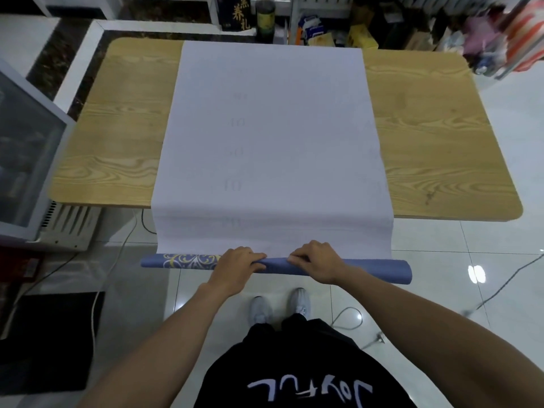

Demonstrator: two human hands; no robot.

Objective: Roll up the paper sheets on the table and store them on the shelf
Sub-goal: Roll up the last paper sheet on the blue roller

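- Wooden surface (117,128) carries a white paper sheet (270,128), near end hanging off the edge.
- Its blue rolled end (382,270) sits clamped in left grip (235,262) and right grip (319,260).

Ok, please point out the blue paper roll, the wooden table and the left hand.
blue paper roll (379,270): head view, bare right part.
wooden table (117,128): head view, bare left top.
left hand (237,262): head view, its back.

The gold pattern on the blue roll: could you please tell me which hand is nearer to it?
Left. The left hand grips the roll right beside the gold pattern; the right hand grips it beyond the left.
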